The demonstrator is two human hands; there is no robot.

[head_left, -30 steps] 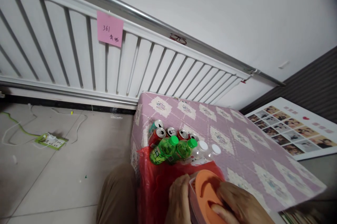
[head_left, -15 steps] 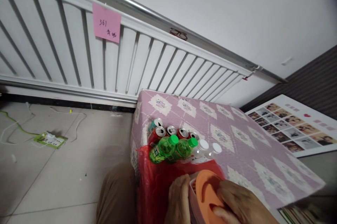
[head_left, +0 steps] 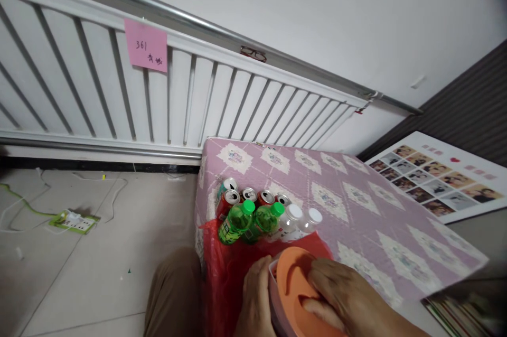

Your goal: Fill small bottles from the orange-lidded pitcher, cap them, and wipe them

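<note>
At the bottom of the view, my left hand (head_left: 255, 297) is wrapped round the left side of a clear plastic container (head_left: 277, 302). My right hand (head_left: 336, 295) grips an orange lid (head_left: 291, 279) with curved recesses, its thumb and fingers pressed on the middle part. The lid lies over the container's top, and a bit of pale rim shows at its left edge. What is inside is mostly hidden. A red plastic bag (head_left: 225, 284) is spread beneath. Just beyond stand green drink bottles (head_left: 235, 223), clear bottles with white caps (head_left: 292, 215) and several opened cans (head_left: 228, 200).
A patterned pink cloth (head_left: 332, 199) covers the table. Behind it runs a white radiator (head_left: 178, 99) with a pink note (head_left: 146, 45) and glasses (head_left: 253, 54) on top. A photo board (head_left: 435, 173) leans at right. A power strip (head_left: 75, 222) with cables lies on the floor.
The view has swung slightly, so most things sit a little further left. Both hands keep their hold on the container and lid, and the lid covers slightly more of the container's left edge.
</note>
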